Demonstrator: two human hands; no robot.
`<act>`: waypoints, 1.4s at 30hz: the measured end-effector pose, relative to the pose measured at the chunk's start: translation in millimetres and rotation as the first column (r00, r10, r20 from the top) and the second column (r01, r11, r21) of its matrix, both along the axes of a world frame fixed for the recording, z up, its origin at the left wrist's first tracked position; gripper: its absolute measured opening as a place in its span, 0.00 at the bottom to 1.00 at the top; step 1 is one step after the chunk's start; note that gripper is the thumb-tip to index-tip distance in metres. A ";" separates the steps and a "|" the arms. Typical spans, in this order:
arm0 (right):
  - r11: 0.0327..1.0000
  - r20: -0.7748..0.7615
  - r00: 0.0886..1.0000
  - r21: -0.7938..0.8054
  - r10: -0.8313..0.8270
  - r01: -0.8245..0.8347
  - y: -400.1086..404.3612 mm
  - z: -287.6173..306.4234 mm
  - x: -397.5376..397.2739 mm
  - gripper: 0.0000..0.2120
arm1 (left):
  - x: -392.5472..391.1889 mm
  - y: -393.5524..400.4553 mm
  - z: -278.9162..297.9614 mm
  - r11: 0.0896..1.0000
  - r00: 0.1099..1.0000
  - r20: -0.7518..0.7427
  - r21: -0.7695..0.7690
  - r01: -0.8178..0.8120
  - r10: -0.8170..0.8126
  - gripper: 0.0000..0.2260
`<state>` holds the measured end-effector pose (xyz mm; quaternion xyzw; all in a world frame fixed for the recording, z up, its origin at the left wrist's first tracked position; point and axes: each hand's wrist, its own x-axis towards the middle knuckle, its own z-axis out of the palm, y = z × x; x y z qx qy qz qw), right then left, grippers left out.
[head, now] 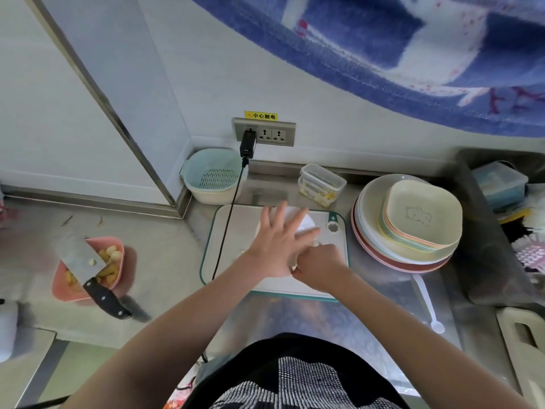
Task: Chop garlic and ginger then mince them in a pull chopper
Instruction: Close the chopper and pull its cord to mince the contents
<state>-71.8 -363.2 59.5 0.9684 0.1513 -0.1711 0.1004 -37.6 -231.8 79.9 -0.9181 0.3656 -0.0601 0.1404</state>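
Note:
A white pull chopper (303,223) stands on the white, green-rimmed cutting board (236,255). My left hand (280,242) presses flat on its lid, fingers straight and spread, hiding most of it. My right hand (321,264) is a tight fist at the chopper's near right side, curled round its pull handle, which is almost wholly hidden. To the far left a pink bowl (118,278) holds garlic cloves (113,252) and ginger pieces. A cleaver (85,261) with a black handle lies across the bowl, a garlic bit on its blade.
A black power cable (227,228) runs from the wall socket across the board's left part. A teal colander bowl (215,178) and a clear lidded box (321,184) stand at the back. Stacked plates and dishes (407,228) sit right of the board, a white spoon (427,302) in front.

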 end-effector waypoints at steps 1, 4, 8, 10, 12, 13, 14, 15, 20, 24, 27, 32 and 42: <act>1.000 -0.027 0.999 -0.003 -0.020 0.020 -2.0 -2.8 -0.8 0.17 | 1.0 0.9 -1.4 1.000 1.000 0.000 0.001 -0.010 0.010 0.42; 0.992 -0.129 0.984 -0.062 -0.120 0.113 -23.1 -12.6 -8.1 0.16 | 9.3 4.2 -1.6 0.999 0.999 -0.013 -0.003 -0.049 0.049 0.44; 0.957 -0.194 0.945 -0.172 -0.265 0.233 -71.3 -27.1 -28.5 0.17 | 32.8 18.9 10.7 0.975 0.979 -0.026 -0.092 -0.203 0.201 0.45; 0.938 -0.196 0.925 -0.189 -0.327 0.291 -82.9 -27.3 -30.2 0.18 | 42.5 24.5 14.2 0.946 0.955 -0.099 -0.141 -0.293 0.281 0.45; 0.928 -0.198 0.911 -0.177 -0.361 0.329 -83.2 -23.6 -25.4 0.18 | 42.4 23.0 13.4 0.903 0.916 -0.215 -0.198 -0.381 0.340 0.45; 0.931 -0.185 0.916 -0.157 -0.357 0.331 -79.3 -20.7 -21.6 0.18 | 38.4 19.4 11.3 0.889 0.900 -0.272 -0.218 -0.403 0.341 0.45; 0.938 -0.158 0.927 -0.122 -0.342 0.325 -72.8 -16.3 -17.6 0.17 | 32.3 15.0 7.3 0.896 0.900 -0.301 -0.219 -0.387 0.315 0.45; 0.949 -0.122 0.942 -0.075 -0.312 0.305 -64.6 -11.2 -13.6 0.17 | 25.0 9.9 2.1 0.920 0.916 -0.295 -0.201 -0.337 0.271 0.44; 0.989 0.014 1.000 0.149 0.001 -0.003 -12.2 10.9 -2.7 0.18 | 2.1 -4.8 -16.3 0.979 0.956 -0.271 -0.136 -0.152 0.111 0.44; 0.977 -0.007 1.000 0.214 -0.017 0.018 -18.0 10.8 -8.8 0.15 | 6.3 4.9 -23.6 0.962 0.922 -0.345 -0.139 -0.233 0.173 0.46; 0.922 0.094 0.996 0.386 0.004 -0.040 -28.6 0.0 -25.1 0.18 | 8.7 10.5 -26.0 0.931 0.880 -0.410 -0.157 -0.329 0.242 0.46; 0.435 -0.109 0.888 0.841 -0.447 0.322 -27.1 -14.0 -33.4 0.22 | 7.8 21.4 -31.9 0.879 0.812 -0.510 -0.202 -0.432 0.282 0.47; -0.683 -0.969 0.243 0.152 0.039 0.714 -18.0 -29.9 -11.2 0.26 | -5.2 -3.3 -17.6 0.834 0.814 -0.573 -0.403 -0.377 0.092 0.48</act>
